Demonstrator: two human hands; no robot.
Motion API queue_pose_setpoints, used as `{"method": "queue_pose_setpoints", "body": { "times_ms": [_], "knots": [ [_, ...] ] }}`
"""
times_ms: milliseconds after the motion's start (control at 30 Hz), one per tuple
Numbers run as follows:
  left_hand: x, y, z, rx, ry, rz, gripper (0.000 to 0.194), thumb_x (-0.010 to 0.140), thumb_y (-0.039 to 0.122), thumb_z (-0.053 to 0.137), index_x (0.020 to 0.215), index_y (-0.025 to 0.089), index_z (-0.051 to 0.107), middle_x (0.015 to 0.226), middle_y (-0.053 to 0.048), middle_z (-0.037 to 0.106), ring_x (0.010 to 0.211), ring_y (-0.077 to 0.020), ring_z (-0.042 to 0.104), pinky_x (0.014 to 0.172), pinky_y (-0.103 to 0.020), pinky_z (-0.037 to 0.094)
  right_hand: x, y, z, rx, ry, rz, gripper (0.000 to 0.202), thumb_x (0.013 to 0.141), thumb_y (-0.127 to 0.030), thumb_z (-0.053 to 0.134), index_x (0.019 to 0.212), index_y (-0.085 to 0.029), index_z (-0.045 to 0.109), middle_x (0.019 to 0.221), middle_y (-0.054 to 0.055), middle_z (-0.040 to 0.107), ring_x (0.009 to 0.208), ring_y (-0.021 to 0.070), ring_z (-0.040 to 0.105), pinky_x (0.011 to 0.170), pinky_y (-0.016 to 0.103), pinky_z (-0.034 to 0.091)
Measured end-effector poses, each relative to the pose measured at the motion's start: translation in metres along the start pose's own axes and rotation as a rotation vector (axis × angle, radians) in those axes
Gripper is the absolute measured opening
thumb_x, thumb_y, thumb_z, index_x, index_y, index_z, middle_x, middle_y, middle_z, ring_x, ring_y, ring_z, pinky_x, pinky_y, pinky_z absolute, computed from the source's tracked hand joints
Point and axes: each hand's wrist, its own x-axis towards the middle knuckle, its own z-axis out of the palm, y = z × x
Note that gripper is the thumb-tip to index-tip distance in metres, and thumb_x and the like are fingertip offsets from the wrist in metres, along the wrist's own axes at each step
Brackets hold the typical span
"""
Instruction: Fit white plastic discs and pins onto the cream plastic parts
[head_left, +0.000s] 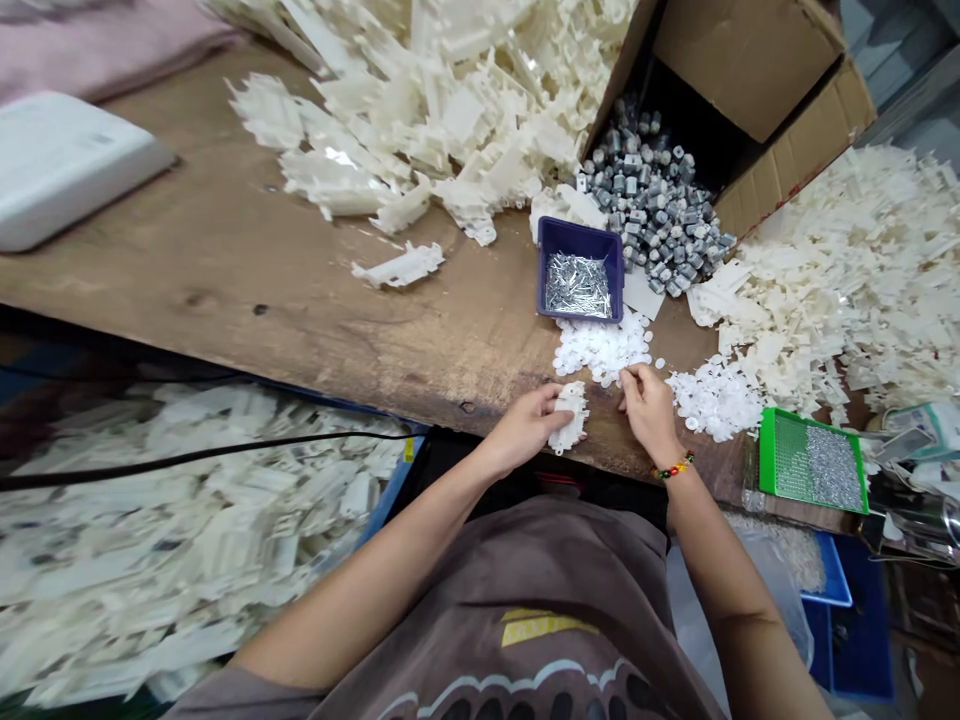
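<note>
Left hand (523, 432) pinches a plate (573, 412). Right hand (648, 408) curls its fingers, discs (600, 350) at its 11 o'clock — whether gripping anything, I cannot tell

The one camera is worn on the person's head and looks forward and steeply down, quite near: the grey-brown T-shirt (517, 560) fills the bottom centre, the wooden desk (300, 275) slants across the upper frame.
</note>
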Motion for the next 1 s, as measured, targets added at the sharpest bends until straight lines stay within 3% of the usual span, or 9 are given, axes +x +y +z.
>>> {"method": "queue_pose_setpoints", "body": {
  "times_ms": [133, 300, 433, 633, 733, 900, 1000],
  "knots": [
    [0.002, -0.007, 0.012, -0.049, -0.017, -0.007, 0.043, 0.062, 0.019, 0.069, 0.102, 0.015, 0.054, 0.071, 0.000, 0.068, 0.059, -0.0181, 0.067, 0.061, -0.032, 0.054, 0.009, 0.008, -0.002, -0.216, 0.032, -0.139, 0.008, 0.086, -0.021, 0.047, 0.081, -0.019, 0.053, 0.081, 0.006, 0.059, 0.075, 0.0191, 0.054, 0.071, 0.030, 0.040],
    [0.008, -0.014, 0.018, -0.092, 0.027, 0.014, 0.045, 0.062, 0.018, 0.068, 0.104, 0.013, 0.054, 0.071, -0.001, 0.069, 0.056, -0.0163, 0.065, 0.062, -0.032, 0.054, -0.004, 0.003, -0.001, -0.038, 0.085, -0.212, 0.012, 0.086, -0.023, 0.048, 0.075, -0.020, 0.052, 0.085, 0.006, 0.059, 0.082, 0.0178, 0.055, 0.076, 0.030, 0.043],
    [0.009, -0.016, 0.016, -0.059, 0.037, 0.071, 0.045, 0.062, 0.020, 0.069, 0.104, 0.012, 0.057, 0.075, -0.002, 0.069, 0.062, -0.0163, 0.065, 0.065, -0.031, 0.053, -0.022, -0.006, 0.000, 0.115, 0.032, -0.226, 0.012, 0.083, -0.022, 0.052, 0.072, -0.021, 0.052, 0.085, 0.004, 0.062, 0.084, 0.0164, 0.058, 0.077, 0.030, 0.046],
    [0.008, -0.015, 0.017, -0.019, 0.047, 0.075, 0.043, 0.063, 0.022, 0.068, 0.104, 0.012, 0.058, 0.075, -0.003, 0.068, 0.062, -0.0155, 0.063, 0.061, -0.027, 0.050, -0.029, -0.011, 0.004, -0.014, 0.020, -0.298, 0.016, 0.086, -0.019, 0.047, 0.073, -0.020, 0.055, 0.079, 0.005, 0.060, 0.080, 0.0166, 0.057, 0.074, 0.030, 0.046],
    [0.007, -0.014, 0.017, -0.028, 0.049, 0.085, 0.042, 0.063, 0.021, 0.068, 0.102, 0.012, 0.058, 0.078, -0.003, 0.069, 0.065, -0.0153, 0.064, 0.063, -0.027, 0.050, -0.033, -0.011, 0.005, -0.040, 0.019, -0.331, 0.018, 0.088, -0.019, 0.043, 0.079, -0.020, 0.058, 0.086, 0.007, 0.062, 0.086, 0.0175, 0.058, 0.079, 0.032, 0.047],
    [0.007, -0.014, 0.016, -0.037, 0.038, 0.079, 0.041, 0.062, 0.019, 0.069, 0.101, 0.012, 0.060, 0.079, -0.004, 0.070, 0.063, -0.0149, 0.064, 0.060, -0.026, 0.050, -0.037, -0.009, 0.001, -0.007, -0.028, -0.310, 0.018, 0.090, -0.025, 0.045, 0.082, -0.020, 0.061, 0.087, 0.006, 0.064, 0.086, 0.0168, 0.059, 0.081, 0.030, 0.047],
    [0.006, -0.013, 0.016, -0.071, 0.024, 0.028, 0.044, 0.063, 0.019, 0.069, 0.105, 0.014, 0.058, 0.079, -0.003, 0.070, 0.062, -0.0167, 0.066, 0.063, -0.031, 0.054, -0.026, -0.001, -0.001, 0.019, 0.027, -0.137, 0.019, 0.091, -0.031, 0.044, 0.086, -0.020, 0.059, 0.076, 0.003, 0.063, 0.071, 0.0151, 0.059, 0.069, 0.028, 0.046]
  ]
}}
